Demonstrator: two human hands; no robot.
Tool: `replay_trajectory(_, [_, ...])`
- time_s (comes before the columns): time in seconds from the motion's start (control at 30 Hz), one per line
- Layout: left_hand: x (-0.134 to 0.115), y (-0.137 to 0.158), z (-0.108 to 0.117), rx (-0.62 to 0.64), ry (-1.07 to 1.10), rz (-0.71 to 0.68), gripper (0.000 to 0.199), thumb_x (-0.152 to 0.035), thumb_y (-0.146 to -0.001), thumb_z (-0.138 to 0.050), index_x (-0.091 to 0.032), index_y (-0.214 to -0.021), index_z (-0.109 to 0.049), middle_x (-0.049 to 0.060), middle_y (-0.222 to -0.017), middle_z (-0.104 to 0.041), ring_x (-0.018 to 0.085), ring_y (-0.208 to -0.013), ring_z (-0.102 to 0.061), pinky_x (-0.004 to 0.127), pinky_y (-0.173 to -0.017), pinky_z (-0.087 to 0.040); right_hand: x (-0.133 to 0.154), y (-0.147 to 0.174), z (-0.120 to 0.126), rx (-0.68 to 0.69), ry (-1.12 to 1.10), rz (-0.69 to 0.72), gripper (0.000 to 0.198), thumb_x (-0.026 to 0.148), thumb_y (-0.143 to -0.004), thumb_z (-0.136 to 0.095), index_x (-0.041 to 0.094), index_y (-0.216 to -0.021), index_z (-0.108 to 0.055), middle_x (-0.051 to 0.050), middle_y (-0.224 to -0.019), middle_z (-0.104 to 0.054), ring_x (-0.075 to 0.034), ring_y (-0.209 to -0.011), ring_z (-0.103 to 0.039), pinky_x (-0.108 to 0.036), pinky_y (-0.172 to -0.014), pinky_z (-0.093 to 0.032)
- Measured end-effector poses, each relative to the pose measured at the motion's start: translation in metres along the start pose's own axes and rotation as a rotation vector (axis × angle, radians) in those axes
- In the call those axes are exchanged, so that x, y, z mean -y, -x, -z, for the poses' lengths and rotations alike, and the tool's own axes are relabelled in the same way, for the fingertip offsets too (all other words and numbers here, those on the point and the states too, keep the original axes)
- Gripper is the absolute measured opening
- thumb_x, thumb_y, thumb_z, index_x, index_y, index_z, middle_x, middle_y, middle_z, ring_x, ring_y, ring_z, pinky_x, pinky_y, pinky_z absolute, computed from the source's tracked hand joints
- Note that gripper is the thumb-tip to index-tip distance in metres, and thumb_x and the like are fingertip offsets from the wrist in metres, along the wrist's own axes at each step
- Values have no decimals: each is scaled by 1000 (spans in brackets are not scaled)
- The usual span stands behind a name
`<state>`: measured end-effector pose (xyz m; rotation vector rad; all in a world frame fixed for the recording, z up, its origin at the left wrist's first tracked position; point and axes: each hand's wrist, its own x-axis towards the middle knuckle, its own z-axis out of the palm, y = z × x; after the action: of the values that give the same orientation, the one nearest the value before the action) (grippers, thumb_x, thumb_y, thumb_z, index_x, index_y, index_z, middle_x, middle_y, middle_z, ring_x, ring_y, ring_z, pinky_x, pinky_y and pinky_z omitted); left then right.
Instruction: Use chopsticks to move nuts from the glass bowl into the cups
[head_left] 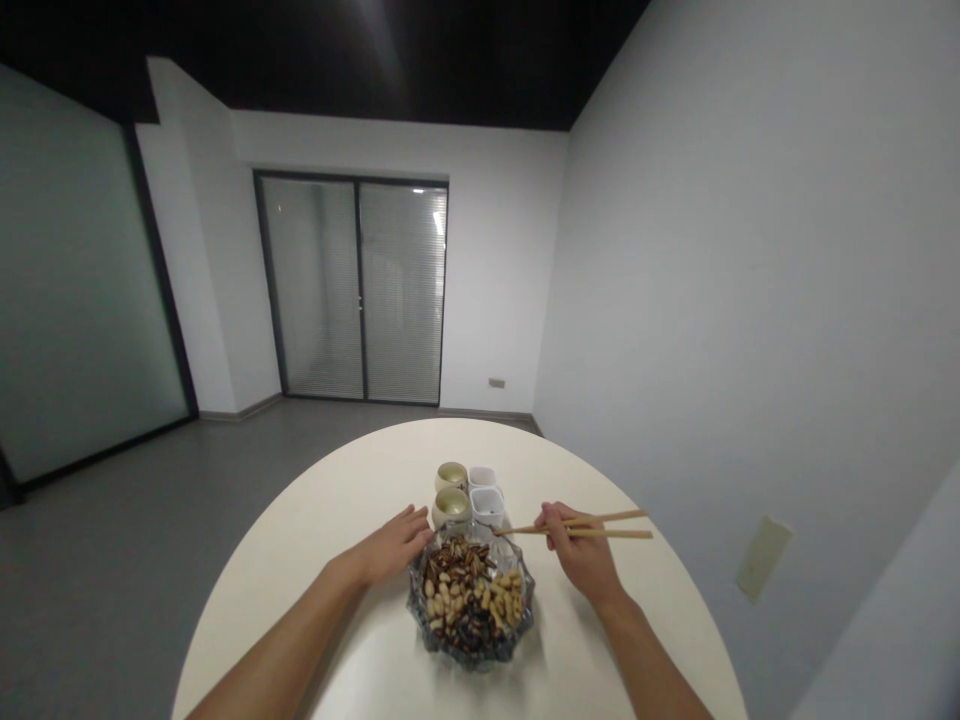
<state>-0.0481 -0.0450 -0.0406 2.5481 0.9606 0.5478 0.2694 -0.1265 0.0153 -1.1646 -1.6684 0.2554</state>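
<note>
A pair of wooden chopsticks is held in my right hand, to the right of the cups. Their tips meet near the far right rim of a scalloped glass bowl, just in front of the near white cup. Sunflower-like seeds, pale nuts, peanuts and dark pieces lie in the bowl in separate heaps. My left hand lies flat with fingers stretched out, its fingertips at the bowl's left rim. Small dark bits show inside the near white cup.
Two round yellowish cups, one near and one far, stand beside a second white cup behind the bowl. All rest on a round cream table. A white wall rises close on the right.
</note>
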Motion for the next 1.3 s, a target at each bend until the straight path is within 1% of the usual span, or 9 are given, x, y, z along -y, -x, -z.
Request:
replay_trajectory(0.23, [-6,-1,1,-2,14,13,57,-54,-103,-20,-23,-114,-66,6,-127,-64,25,-131,-46,44,-122,-16,-2,1,-1,7,-38,-17,50,52,-98,-44,20,-66,-67,2,-48,-50,-15,-47,-51,-25,-48,-42])
replay_trajectory(0.4, [-4,-2,0,14,-4,10,56,-53,-104,-20,-22,-115,-65,6,-126,-64,25,-134,-43,44,-123,-15,-2,1,0,-1,-35,-16,51,52,-98,-44,20,-67,-68,1,-49,-52,-15,-47,-52,-25,-49,-43])
replay_trajectory(0.53, [-2,-2,-1,17,-7,20,55,-51,-104,-20,-20,-117,-64,7,-131,-62,26,-136,-41,45,-122,-15,-1,1,-1,-23,-45,-28,50,53,-97,-46,20,-67,-69,0,-50,-56,-16,-49,-54,-25,-50,-44])
replay_trajectory(0.67, [-4,-2,-1,9,-7,12,52,-50,-104,-21,-22,-116,-63,4,-129,-63,25,-135,-42,44,-122,-15,-1,1,-2,-47,-52,-27,48,52,-97,-47,19,-69,-69,0,-52,-57,-16,-50,-56,-25,-50,-44])
replay_trajectory(0.9, [-4,-2,-2,10,-17,44,57,-54,-103,-18,-22,-115,-64,5,-132,-62,25,-136,-41,44,-122,-16,-2,0,-6,-90,-98,-49,44,51,-96,-51,20,-70,-69,1,-56,-58,-16,-55,-57,-25,-55,-44])
replay_trajectory(1.03, [-3,-1,-1,10,-1,59,57,-55,-102,-20,-22,-118,-63,5,-136,-60,26,-138,-39,46,-122,-17,-2,0,-8,-78,-116,-82,42,52,-96,-52,20,-74,-70,1,-57,-58,-16,-57,-56,-25,-56,-43])
replay_trajectory(1.13, [-5,0,0,19,4,78,57,-55,-102,-20,-21,-120,-62,5,-138,-58,26,-139,-37,45,-122,-17,-2,0,-10,-64,-116,-91,43,52,-95,-52,20,-74,-70,1,-58,-59,-17,-58,-56,-26,-57,-43])
replay_trajectory(1.3, [-10,1,4,30,11,83,57,-55,-102,-20,-22,-120,-63,4,-137,-59,26,-139,-37,44,-122,-15,-1,0,-9,-53,-127,-103,43,54,-95,-52,20,-75,-70,0,-58,-59,-17,-59,-57,-26,-58,-43])
